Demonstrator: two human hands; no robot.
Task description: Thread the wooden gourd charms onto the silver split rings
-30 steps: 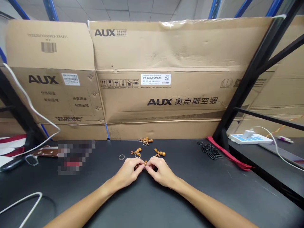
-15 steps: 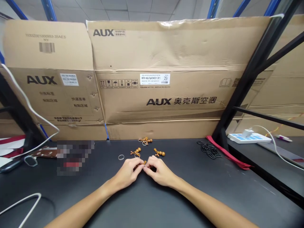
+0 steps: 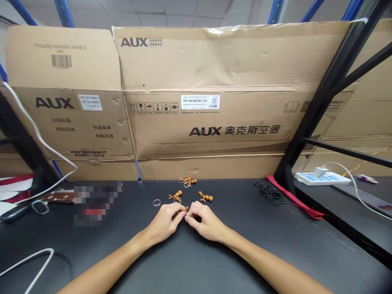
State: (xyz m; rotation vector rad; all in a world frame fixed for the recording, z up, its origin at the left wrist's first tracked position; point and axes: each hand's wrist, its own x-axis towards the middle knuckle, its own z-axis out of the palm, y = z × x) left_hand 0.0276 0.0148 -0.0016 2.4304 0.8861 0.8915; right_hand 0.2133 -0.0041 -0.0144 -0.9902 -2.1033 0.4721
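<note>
- While we look down on the black table [image 3: 275, 249], the left hand [image 3: 165, 220] and the right hand [image 3: 204, 226] meet near its middle, both half closed and curled inward.
- The small brown piece [image 3: 186, 209] sits between the two hands, at their fingertips. We cannot see its long axis, because the fingers cover most of it.
- The right hand pinches this piece between thumb and finger. The left fingers are touching at it or just beside it, but we cannot tell if they also have hold.
- Neither hand is nearer in a clear way: the piece lies straight ahead of the wrists' meeting line, almost on the middle between them.
- Just beyond the fingers we find three gourd charms: one [image 3: 175, 196] ahead of the left hand, one [image 3: 205, 197] ahead of the right hand, and one [image 3: 188, 181] farther on, near the table's back edge.
- A metal ring [image 3: 157, 202] lies farther left, well apart from the hands.
- On the right, at a greater distance, are the black rings [image 3: 271, 194] and a red strip [image 3: 294, 199].
- At the far edge, cardboard boxes [image 3: 199, 61] stand upright and close the space behind the charms.
</note>
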